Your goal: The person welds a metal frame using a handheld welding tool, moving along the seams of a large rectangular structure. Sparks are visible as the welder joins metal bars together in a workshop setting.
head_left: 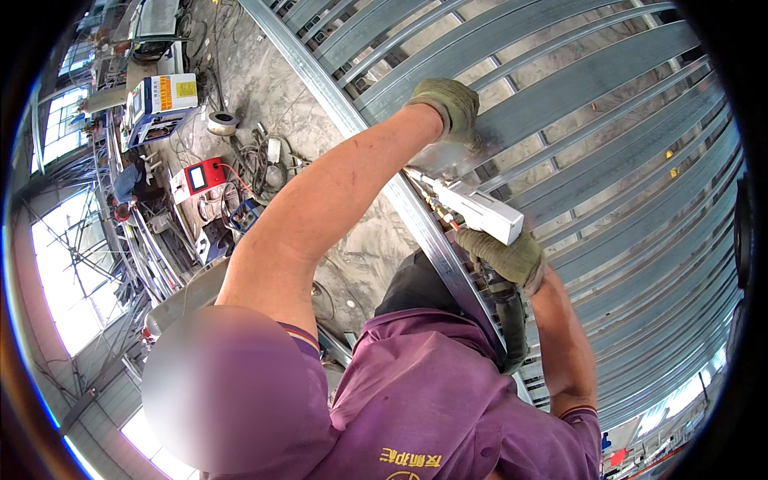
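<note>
My right hand (506, 254), in a greenish work glove, is closed around a white welding gun (482, 210). The gun's narrow metal nozzle points up and left at the frame rail (432, 232), beside the slat ends. A thick black hose (510, 324) hangs below that hand. Across the rail reaches my left arm, and my gloved left hand (448, 110) rests at the end of a grey metal slat (552, 112). Its fingers bend downward and blur, so whether they grip the slat is unclear.
Long parallel metal slats form a large panel at the right. On the stained floor at left lie coiled cables (260, 164) and a wire spool (222, 123). Beyond them stand a red machine (204, 176) and a white-and-blue machine (164, 104). A person (128, 184) is farther left.
</note>
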The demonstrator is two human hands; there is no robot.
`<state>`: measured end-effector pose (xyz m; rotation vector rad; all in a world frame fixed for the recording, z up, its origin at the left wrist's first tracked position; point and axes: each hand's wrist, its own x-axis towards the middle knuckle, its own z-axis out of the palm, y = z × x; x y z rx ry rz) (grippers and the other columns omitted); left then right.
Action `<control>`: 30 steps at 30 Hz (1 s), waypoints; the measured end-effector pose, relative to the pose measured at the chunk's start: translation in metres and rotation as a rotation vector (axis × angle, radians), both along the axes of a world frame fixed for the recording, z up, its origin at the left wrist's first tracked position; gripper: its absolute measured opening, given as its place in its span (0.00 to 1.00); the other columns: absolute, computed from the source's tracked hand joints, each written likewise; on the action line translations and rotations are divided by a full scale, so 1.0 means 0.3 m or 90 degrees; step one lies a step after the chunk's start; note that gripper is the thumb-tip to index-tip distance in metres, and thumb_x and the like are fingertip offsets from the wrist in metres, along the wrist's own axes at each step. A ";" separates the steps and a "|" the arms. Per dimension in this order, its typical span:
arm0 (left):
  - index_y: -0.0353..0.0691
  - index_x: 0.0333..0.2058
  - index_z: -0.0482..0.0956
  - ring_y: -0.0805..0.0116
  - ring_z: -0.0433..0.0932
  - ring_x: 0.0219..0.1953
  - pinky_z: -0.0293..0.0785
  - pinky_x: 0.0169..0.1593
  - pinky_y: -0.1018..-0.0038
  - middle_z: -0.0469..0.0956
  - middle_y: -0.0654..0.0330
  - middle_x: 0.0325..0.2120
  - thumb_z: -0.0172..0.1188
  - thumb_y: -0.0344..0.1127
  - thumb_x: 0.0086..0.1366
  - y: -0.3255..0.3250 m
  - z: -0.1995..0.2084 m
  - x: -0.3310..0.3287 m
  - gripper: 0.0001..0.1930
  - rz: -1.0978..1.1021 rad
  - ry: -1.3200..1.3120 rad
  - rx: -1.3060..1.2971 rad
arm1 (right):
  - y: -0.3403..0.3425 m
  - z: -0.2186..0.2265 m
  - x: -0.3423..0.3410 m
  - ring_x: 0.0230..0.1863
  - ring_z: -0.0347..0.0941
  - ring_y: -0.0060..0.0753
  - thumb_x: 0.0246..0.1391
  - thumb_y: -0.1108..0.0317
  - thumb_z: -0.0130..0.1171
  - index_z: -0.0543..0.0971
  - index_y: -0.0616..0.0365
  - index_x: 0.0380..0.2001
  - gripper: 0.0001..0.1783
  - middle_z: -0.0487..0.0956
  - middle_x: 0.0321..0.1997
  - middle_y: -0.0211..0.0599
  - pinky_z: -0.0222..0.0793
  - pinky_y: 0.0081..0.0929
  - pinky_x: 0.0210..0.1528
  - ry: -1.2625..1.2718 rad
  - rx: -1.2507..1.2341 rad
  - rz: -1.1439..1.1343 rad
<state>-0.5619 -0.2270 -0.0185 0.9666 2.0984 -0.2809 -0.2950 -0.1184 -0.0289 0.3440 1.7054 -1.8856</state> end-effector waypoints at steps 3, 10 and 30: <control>0.46 0.53 0.95 0.47 0.91 0.52 0.86 0.58 0.53 0.93 0.50 0.49 0.76 0.70 0.59 -0.001 -0.010 0.002 0.36 0.007 0.002 0.006 | 0.000 0.015 -0.012 0.41 0.83 0.22 0.67 0.55 0.79 0.83 0.56 0.70 0.33 0.92 0.49 0.36 0.81 0.28 0.42 -0.031 -0.016 0.009; 0.45 0.53 0.95 0.46 0.91 0.52 0.86 0.59 0.53 0.93 0.50 0.50 0.75 0.70 0.60 0.008 0.001 0.006 0.36 0.006 -0.001 0.007 | -0.003 0.013 -0.003 0.29 0.80 0.19 0.68 0.56 0.79 0.84 0.56 0.69 0.31 0.91 0.41 0.32 0.77 0.27 0.31 -0.046 -0.013 0.004; 0.44 0.56 0.94 0.46 0.91 0.53 0.86 0.59 0.52 0.93 0.50 0.51 0.73 0.71 0.63 0.024 0.028 0.012 0.37 -0.010 -0.014 -0.028 | -0.015 0.020 -0.004 0.32 0.81 0.15 0.68 0.62 0.78 0.85 0.55 0.66 0.27 0.90 0.40 0.30 0.77 0.24 0.30 -0.091 -0.065 -0.030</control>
